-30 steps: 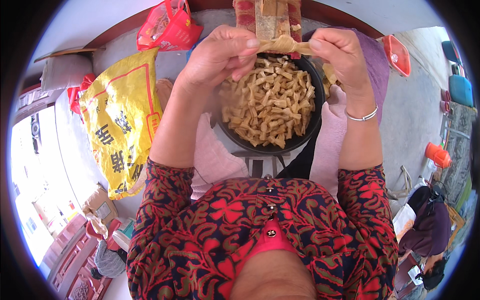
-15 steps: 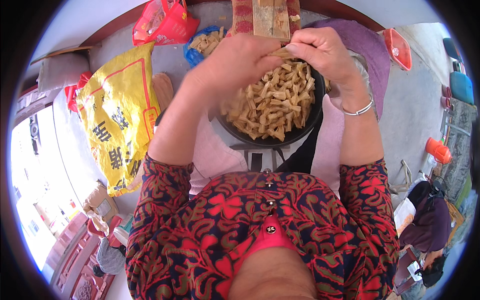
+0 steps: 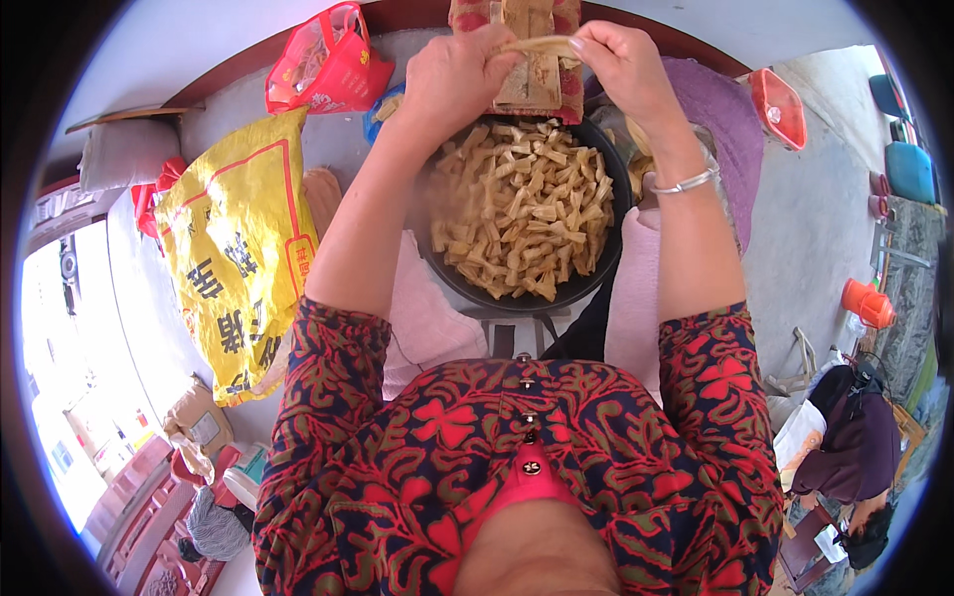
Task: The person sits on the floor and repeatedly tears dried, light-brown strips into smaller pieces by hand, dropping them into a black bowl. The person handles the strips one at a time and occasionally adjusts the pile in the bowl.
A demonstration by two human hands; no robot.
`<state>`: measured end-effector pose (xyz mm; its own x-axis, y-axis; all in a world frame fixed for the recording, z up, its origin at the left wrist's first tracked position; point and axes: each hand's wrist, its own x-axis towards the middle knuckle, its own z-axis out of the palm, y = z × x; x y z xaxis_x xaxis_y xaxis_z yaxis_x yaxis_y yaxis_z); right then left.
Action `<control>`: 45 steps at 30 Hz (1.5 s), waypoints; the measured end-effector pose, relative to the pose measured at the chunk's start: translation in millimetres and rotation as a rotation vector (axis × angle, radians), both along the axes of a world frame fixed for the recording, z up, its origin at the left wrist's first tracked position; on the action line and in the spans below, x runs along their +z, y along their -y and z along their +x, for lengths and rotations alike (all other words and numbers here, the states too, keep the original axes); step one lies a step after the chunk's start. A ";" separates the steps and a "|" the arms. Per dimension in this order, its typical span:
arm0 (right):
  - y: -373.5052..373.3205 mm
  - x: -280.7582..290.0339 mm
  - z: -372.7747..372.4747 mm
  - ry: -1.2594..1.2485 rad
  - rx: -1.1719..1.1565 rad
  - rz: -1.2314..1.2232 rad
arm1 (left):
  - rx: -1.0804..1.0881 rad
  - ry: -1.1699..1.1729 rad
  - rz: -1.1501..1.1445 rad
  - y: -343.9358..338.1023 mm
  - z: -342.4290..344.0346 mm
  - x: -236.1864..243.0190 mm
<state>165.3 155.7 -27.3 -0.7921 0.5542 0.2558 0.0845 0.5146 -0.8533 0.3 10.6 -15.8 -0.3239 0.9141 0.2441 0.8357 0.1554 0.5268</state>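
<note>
I am pinching a strip (image 3: 545, 45) by its ends in my left hand (image 3: 455, 81) and right hand (image 3: 628, 77), beyond the far rim of the pan (image 3: 622, 191), while pieces (image 3: 527, 214) are lying inside it and a yellow bag (image 3: 237, 253) is resting to its left.

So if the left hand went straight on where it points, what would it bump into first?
Past the pale strip it pinches, the left hand would probably meet the wooden board first, though depth is unclear and it might pass above.

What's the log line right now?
Left hand: holds tan strip; right hand: holds its other end; dark pan: heaped short pieces
</note>
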 end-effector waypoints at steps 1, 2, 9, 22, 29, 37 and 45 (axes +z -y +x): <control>1.7 -2.8 -8.1 -0.021 -0.050 0.001 | 0.047 -0.025 0.024 -6.0 -4.1 -4.2; 4.4 -5.7 -16.4 -0.041 -0.099 0.002 | 0.079 -0.025 0.021 -9.6 -9.3 -7.2; -4.0 -25.3 -29.8 0.388 -0.291 0.418 | 0.102 -0.053 -0.056 -16.4 -18.1 -19.5; 69.8 25.4 -8.4 -0.090 0.310 -1.155 | 0.037 1.268 0.290 13.9 48.9 15.9; 74.9 31.3 -3.8 0.059 0.470 -0.953 | -0.242 1.951 0.706 26.2 7.0 30.8; 84.6 47.0 4.2 -0.383 0.471 -1.091 | 0.040 0.313 0.906 39.1 13.8 31.3; 84.7 32.1 2.0 -0.169 0.005 -0.158 | -0.063 0.845 0.507 24.4 58.5 18.0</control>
